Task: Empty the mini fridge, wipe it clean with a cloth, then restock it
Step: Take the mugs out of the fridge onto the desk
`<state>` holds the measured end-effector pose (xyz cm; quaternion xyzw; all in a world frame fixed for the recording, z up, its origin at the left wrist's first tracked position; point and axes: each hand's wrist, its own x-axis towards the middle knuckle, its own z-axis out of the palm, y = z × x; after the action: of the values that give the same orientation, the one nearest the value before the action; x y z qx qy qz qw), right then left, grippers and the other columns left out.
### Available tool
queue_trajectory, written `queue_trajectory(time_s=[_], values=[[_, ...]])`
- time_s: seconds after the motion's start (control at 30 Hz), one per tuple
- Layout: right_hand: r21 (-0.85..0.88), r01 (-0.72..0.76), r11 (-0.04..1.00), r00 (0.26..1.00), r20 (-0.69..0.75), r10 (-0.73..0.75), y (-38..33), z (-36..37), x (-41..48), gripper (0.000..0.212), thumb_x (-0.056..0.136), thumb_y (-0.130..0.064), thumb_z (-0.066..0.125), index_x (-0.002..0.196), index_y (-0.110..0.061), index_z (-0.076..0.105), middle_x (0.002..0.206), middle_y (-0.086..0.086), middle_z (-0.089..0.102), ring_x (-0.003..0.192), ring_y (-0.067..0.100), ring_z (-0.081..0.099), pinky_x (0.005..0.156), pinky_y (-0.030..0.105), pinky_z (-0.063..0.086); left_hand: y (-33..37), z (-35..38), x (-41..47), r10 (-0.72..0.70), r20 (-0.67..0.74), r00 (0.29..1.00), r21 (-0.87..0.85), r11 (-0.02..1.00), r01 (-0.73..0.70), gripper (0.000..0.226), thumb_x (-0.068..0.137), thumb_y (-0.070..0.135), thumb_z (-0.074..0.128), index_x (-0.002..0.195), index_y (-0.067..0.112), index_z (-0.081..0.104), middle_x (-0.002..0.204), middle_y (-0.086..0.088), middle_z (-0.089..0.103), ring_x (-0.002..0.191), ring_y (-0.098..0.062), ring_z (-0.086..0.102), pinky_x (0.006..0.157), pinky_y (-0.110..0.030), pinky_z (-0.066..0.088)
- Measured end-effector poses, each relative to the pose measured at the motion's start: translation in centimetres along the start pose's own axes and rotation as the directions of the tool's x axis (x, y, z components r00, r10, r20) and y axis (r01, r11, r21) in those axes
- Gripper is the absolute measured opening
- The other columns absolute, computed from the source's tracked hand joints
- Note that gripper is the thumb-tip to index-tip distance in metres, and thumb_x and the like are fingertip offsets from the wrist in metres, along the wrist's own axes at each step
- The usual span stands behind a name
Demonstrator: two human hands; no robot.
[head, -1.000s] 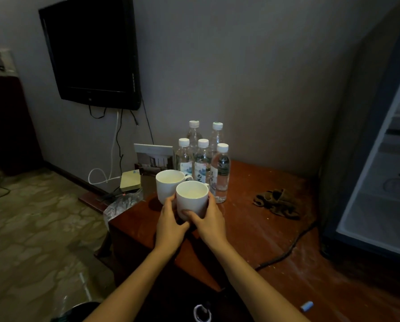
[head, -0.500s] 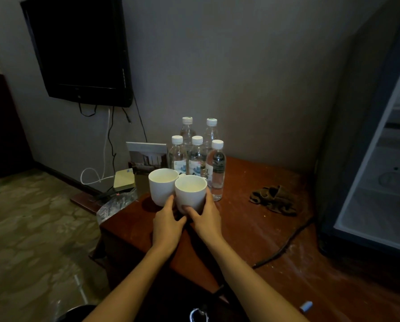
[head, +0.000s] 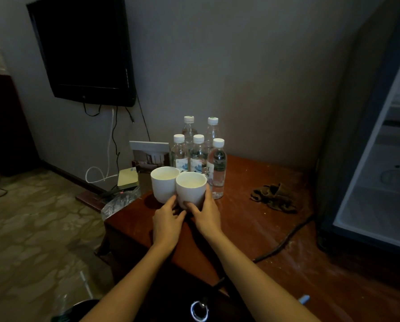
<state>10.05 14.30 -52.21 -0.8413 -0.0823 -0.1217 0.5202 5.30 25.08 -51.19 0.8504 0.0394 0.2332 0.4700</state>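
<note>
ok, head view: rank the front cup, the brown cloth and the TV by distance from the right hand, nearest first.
1. front cup: held in the right hand.
2. cloth: on the table, off to the hand's right.
3. TV: up on the wall, far left.

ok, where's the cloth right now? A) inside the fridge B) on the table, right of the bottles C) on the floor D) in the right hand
B: the brown cloth lies crumpled on the wooden table, right of the water bottles and short of the open fridge; the right hand grips a white mug, the left hand is at the other mug.
</note>
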Motion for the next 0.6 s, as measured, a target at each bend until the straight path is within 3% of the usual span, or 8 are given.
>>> queue_trajectory(time_s=[0.1, 0.27, 0.43, 0.6], values=[[-0.009, -0.034, 0.999, 0.999, 0.018, 0.034, -0.3, -0.2, -0.2, 0.080, 0.090, -0.031, 0.065, 0.153, -0.018, 0.018, 0.152, 0.004, 0.037, 0.136, 0.024, 0.039, 0.108, 0.044, 0.038, 0.2, -0.1, -0.4, -0.032, 0.039, 0.999, -0.035, 0.999, 0.034, 0.056, 0.085, 0.004, 0.069, 0.138, 0.011, 0.051, 0.127, -0.010, 0.063, 0.112, -0.021, 0.063, 0.090, -0.024, 0.046], [-0.198, -0.067, 0.978, 0.984, 0.150, 0.098, -1.1, -2.7, 0.1, 0.057, 0.088, -0.029, 0.067, 0.138, -0.012, 0.046, 0.137, 0.009, 0.055, 0.124, 0.028, 0.053, 0.100, 0.040, 0.044, 0.7, -0.5, -1.3, -0.088, 0.144, 0.986, -0.057, 0.994, 0.097, 0.064, 0.082, 0.000, 0.071, 0.140, 0.010, 0.047, 0.133, -0.010, 0.059, 0.122, -0.022, 0.056, 0.099, -0.029, 0.044], [-0.290, -0.032, 0.957, 0.977, 0.191, 0.090, -1.6, -6.6, -0.9, 0.037, 0.090, -0.023, 0.067, 0.126, -0.018, 0.062, 0.126, 0.001, 0.064, 0.113, 0.020, 0.061, 0.097, 0.037, 0.049, 2.5, -1.7, -1.4, -0.112, 0.277, 0.954, 0.115, 0.990, 0.082, 0.074, 0.077, 0.004, 0.076, 0.143, 0.008, 0.043, 0.137, -0.012, 0.055, 0.125, -0.026, 0.053, 0.100, -0.037, 0.046], [-0.311, -0.002, 0.950, 0.994, 0.100, 0.034, -3.0, -11.8, -2.4, 0.021, 0.089, -0.023, 0.068, 0.110, -0.022, 0.071, 0.112, -0.005, 0.070, 0.102, 0.013, 0.065, 0.089, 0.035, 0.054, 7.4, -2.1, -2.0, -0.143, 0.380, 0.914, 0.259, 0.965, 0.043, 0.083, 0.078, 0.015, 0.080, 0.147, 0.003, 0.034, 0.143, -0.016, 0.048, 0.129, -0.028, 0.048, 0.100, -0.035, 0.043]])
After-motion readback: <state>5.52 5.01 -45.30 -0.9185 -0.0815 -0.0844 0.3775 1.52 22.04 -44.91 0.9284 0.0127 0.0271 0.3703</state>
